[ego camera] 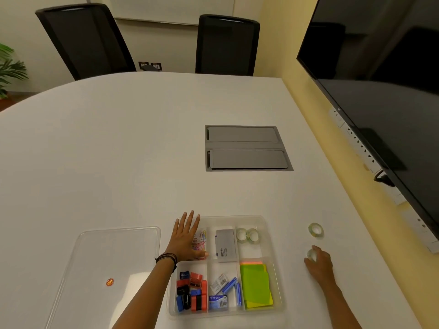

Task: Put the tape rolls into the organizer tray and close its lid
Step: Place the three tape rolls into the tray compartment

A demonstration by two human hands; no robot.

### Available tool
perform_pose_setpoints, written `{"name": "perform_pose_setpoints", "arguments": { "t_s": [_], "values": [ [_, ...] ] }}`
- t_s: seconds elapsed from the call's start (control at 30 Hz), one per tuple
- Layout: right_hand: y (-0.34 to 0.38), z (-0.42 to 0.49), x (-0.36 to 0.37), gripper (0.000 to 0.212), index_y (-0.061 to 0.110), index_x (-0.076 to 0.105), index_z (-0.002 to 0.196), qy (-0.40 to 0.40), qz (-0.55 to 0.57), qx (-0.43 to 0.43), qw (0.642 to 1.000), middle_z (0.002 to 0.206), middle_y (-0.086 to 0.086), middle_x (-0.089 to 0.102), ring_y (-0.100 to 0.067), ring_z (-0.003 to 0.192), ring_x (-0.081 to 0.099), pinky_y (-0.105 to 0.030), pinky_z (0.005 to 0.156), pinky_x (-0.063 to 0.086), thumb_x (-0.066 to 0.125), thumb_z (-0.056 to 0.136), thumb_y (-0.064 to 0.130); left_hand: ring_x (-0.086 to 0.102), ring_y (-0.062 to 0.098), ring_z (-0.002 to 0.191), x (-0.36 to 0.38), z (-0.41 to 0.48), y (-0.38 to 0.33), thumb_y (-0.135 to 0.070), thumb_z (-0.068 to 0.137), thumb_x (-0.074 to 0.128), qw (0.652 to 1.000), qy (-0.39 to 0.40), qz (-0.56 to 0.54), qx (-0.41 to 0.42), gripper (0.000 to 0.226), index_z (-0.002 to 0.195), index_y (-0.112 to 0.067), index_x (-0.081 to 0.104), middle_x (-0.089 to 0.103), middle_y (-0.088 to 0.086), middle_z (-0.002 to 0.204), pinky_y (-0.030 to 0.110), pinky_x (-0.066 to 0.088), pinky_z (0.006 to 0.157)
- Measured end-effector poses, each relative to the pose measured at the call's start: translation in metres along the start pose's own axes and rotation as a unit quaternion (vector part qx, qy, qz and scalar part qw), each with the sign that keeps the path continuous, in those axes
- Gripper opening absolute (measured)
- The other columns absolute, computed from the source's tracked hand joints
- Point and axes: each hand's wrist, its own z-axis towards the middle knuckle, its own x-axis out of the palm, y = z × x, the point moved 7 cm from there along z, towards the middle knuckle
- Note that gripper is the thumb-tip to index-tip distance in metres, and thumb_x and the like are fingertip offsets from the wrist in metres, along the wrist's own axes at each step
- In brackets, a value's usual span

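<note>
Table (118, 150), white and broad, carries a clear lid (107, 257) lying flat left of the clear organizer tray (273, 233). Left hand (186, 238) rests flat and spread over the tray's far-left compartment, gripping nothing. Right hand (318, 263), out to the tray's right, closes around a clear tape roll (311, 255). Two tape rolls (247, 235) sit in the far-right compartment; another loose roll (316, 230) lies on the table beyond the right hand.

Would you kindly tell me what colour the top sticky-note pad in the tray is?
Bright green sticky-note pad, clearest in the head view.
</note>
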Motion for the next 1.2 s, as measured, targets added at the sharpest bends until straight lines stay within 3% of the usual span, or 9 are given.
{"name": "perform_pose_setpoints", "arguments": {
  "t_s": [0.27,0.43,0.53,0.7,0.87,1.0,1.1,1.2],
  "values": [
    [0.017,-0.019,0.016,0.045,0.003,0.055,0.117,0.017,-0.016,-0.080,0.997,0.120,-0.023,0.048,-0.040,0.109,0.048,-0.045,0.094,0.043,0.059,0.074,-0.010,-0.022,0.019,0.137,0.001,-0.001,0.001,-0.094,0.061,0.025,1.000,0.006,-0.001,-0.002,0.116,0.147,-0.024,-0.011,-0.026,-0.004,0.151,0.036,-0.014,0.105],
    [0.042,-0.030,0.026,0.041,0.011,0.055,0.117,0.080,-0.078,-0.144,0.983,0.112,-0.012,0.053,-0.030,0.109,0.049,-0.039,0.085,0.045,0.062,0.078,0.002,-0.023,0.019,0.136,0.001,-0.003,0.001,-0.094,0.061,0.026,1.000,0.005,-0.003,-0.004,0.117,0.147,-0.024,-0.012,-0.026,-0.003,0.151,0.036,-0.013,0.105],
    [0.059,-0.028,0.025,0.040,0.011,0.057,0.113,0.090,0.006,-0.121,0.989,0.106,-0.012,0.057,-0.028,0.100,0.055,-0.031,0.080,0.042,0.069,0.075,0.007,-0.023,0.019,0.136,0.000,-0.003,0.001,-0.094,0.062,0.025,1.000,0.009,0.000,-0.005,0.116,0.146,-0.024,-0.013,-0.019,0.002,0.153,0.036,-0.013,0.105],
    [0.106,-0.034,0.016,0.033,0.011,0.058,0.111,0.085,0.193,-0.085,0.974,0.103,-0.013,0.060,-0.025,0.090,0.058,-0.023,0.069,0.044,0.068,0.080,0.011,-0.024,0.018,0.136,0.001,-0.003,0.002,-0.094,0.061,0.027,1.000,0.003,-0.008,-0.001,0.116,0.146,-0.026,-0.015,-0.029,-0.006,0.150,0.036,-0.014,0.105],
    [0.159,-0.054,0.029,0.029,0.018,0.056,0.111,0.153,0.200,-0.162,0.954,0.097,-0.004,0.059,-0.010,0.083,0.058,-0.005,0.063,0.048,0.064,0.083,0.013,-0.025,0.017,0.135,0.001,-0.003,0.002,-0.094,0.060,0.028,1.000,-0.007,-0.011,0.002,0.117,0.145,-0.028,-0.017,-0.030,-0.008,0.149,0.035,-0.016,0.104],
    [0.169,-0.065,0.059,0.029,0.022,0.055,0.109,0.210,0.114,-0.176,0.955,0.098,-0.007,0.056,-0.016,0.083,0.056,-0.014,0.068,0.047,0.065,0.082,0.022,-0.024,0.018,0.136,0.001,-0.003,0.002,-0.094,0.061,0.028,1.000,-0.007,-0.012,0.004,0.117,0.146,-0.026,-0.015,-0.028,-0.006,0.150,0.035,-0.014,0.105],
    [0.165,-0.070,0.077,0.036,0.014,0.054,0.114,0.190,0.017,-0.199,0.961,0.106,-0.010,0.057,-0.021,0.096,0.055,-0.030,0.082,0.046,0.065,0.081,0.024,-0.022,0.018,0.136,0.001,-0.002,0.002,-0.093,0.061,0.028,1.000,-0.006,-0.011,0.004,0.117,0.146,-0.025,-0.014,-0.028,-0.005,0.150,0.036,-0.012,0.105],
    [0.160,-0.075,0.091,0.043,0.011,0.051,0.120,0.175,-0.056,-0.207,0.961,0.120,-0.013,0.056,-0.027,0.109,0.054,-0.035,0.088,0.045,0.062,0.082,0.028,-0.023,0.018,0.136,0.001,-0.003,0.002,-0.093,0.061,0.028,1.000,-0.004,-0.011,0.005,0.117,0.146,-0.025,-0.014,-0.028,-0.006,0.150,0.036,-0.012,0.105]
  ]
}}
